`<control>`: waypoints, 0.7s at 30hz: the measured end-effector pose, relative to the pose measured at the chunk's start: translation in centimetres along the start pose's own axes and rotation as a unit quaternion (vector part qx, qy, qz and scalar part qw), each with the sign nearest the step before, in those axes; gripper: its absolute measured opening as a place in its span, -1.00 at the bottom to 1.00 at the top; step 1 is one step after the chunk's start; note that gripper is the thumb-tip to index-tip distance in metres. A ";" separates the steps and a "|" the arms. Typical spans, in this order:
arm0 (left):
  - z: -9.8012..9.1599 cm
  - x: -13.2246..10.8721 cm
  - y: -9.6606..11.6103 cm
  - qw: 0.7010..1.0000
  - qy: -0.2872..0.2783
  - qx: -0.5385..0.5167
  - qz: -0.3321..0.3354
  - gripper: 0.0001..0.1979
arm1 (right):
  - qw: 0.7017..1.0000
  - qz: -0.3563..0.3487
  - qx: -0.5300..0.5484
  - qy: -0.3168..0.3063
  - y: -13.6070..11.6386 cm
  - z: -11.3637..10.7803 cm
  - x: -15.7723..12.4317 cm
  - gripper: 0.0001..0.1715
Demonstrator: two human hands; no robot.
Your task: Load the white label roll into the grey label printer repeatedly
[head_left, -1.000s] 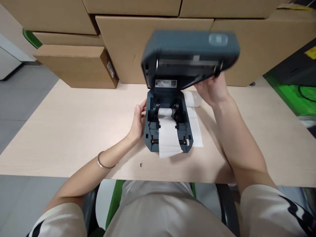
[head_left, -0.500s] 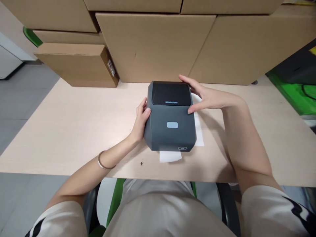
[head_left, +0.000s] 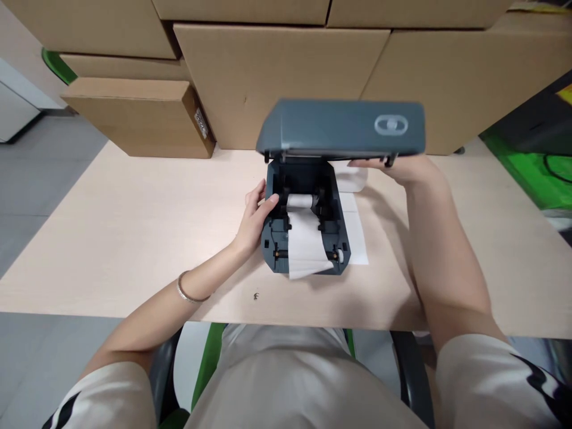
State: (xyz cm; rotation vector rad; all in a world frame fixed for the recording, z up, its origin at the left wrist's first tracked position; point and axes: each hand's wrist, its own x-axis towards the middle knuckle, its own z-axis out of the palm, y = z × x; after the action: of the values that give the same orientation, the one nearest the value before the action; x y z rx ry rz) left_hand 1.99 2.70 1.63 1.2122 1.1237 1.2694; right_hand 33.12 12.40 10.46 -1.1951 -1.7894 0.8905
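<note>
The printer (head_left: 333, 229) stands on the table (head_left: 156, 238) at twelve o'clock, lid (head_left: 330, 128) raised. It looks rigid and fairly heavy, best steadied by its sides. The left hand (head_left: 255, 220), half-curled, clasps it at nine o'clock; the right hand (head_left: 409, 169) reaches beneath the lid at two o'clock, its closure hidden.

Printer (head_left: 336, 220) on desk (head_left: 134, 232), lid (head_left: 328, 128) raised

The left hand (head_left: 255, 219) holds the printer's left wall, thumb over the rim; the right hand (head_left: 404, 169) is under the lid. White paper (head_left: 306, 238) reaches over the front edge.
</note>
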 end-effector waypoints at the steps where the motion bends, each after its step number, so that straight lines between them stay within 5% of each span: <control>1: 0.0 0.0 0.2 1.000 -0.001 -0.008 -0.009 -0.35 | 1.000 -0.009 0.004 0.024 0.4 0.5 0.2 -0.52; 4: 0.1 0.1 0.7 0.999 -0.007 -0.022 -0.027 -0.31 | 0.997 -0.043 0.031 0.060 1.0 2.0 0.7 -0.64; 10: -0.2 0.3 1.6 0.996 -0.027 0.001 -0.085 -0.16 | 0.995 -0.030 0.000 0.098 1.7 4.2 1.7 -0.42; 16: -0.4 0.6 1.7 0.997 -0.026 0.054 -0.051 -0.28 | 0.970 0.046 -0.222 0.088 0.3 4.1 0.2 -0.21; 21: -0.5 1.0 1.4 0.997 -0.010 0.072 -0.032 -0.27 | 0.940 -0.099 -0.325 0.028 -3.6 7.0 -2.2 -0.54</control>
State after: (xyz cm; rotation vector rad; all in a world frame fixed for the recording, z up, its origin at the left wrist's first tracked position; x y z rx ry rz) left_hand 1.43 3.60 3.08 1.2817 1.2478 1.1415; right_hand 26.04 8.34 9.97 -1.3765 -2.1888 0.1293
